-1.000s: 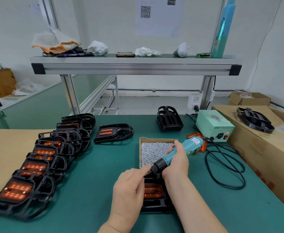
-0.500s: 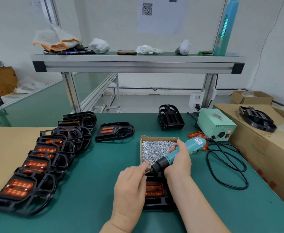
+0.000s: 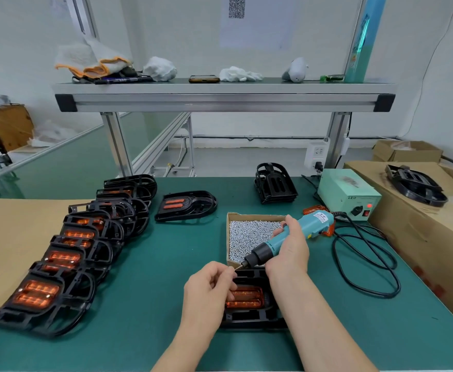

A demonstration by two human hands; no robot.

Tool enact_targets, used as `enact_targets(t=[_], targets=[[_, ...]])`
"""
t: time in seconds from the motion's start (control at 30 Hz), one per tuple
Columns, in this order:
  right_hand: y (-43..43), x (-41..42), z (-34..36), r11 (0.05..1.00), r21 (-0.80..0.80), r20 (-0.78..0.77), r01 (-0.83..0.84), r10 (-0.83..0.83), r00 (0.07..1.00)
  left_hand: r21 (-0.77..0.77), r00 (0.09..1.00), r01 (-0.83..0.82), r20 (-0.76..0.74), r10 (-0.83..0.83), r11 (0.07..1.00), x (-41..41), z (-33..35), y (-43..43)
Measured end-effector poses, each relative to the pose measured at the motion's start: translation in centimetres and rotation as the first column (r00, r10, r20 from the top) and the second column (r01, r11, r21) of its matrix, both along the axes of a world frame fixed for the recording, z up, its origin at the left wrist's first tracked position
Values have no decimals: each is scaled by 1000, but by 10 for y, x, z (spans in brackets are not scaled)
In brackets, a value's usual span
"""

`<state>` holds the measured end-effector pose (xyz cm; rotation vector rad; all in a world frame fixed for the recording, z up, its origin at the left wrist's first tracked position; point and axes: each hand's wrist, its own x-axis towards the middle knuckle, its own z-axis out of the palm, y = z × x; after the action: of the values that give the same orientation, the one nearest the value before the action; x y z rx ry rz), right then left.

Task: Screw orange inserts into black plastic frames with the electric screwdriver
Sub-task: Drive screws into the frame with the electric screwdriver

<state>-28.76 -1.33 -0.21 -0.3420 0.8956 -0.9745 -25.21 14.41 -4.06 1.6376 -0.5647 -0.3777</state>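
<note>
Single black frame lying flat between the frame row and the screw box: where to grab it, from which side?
Likely its curved outer loop, from the right and above. The lone frame lies flat with thin open bars there, easy to hook, and bare mat beside that end; the row of frames crowds its insert end.

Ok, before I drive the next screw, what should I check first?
1. Right hand grips electric screwdriver: ok.
2. Screw, pinched by left hand, seated on the bit: cannot tell.
3. Black frame with orange insert lies flat on the table: ok.
4. Bit lined up over a screw hole: not ok, it is tilted above the frame.
5. Screw box stocked: ok.
6. Power box light red: ok.
</note>
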Motion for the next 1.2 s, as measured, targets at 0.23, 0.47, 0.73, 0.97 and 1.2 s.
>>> enact_targets(t=[0.23,0.47,0.73,0.97,1.2], targets=[[0,-3,2,998,-61,-5,-5,5,1000,50,978,16,208,-26,999,-2,4,3],[-1,-13,6,991,-134,16,30,-28,999,100,934,13,353,-48,995,-4,-1,0],[3,-19,5,963,-264,-25,50,-59,998,142,835,-2,545,-77,990,-5,-7,-4],[2,-23,4,932,-354,-16,75,-86,996,229,786,-49,609,-103,972,-10,-11,-6],[-1,-29,3,887,-451,-40,95,-127,991,230,711,3,684,-164,973,1,-21,0]])
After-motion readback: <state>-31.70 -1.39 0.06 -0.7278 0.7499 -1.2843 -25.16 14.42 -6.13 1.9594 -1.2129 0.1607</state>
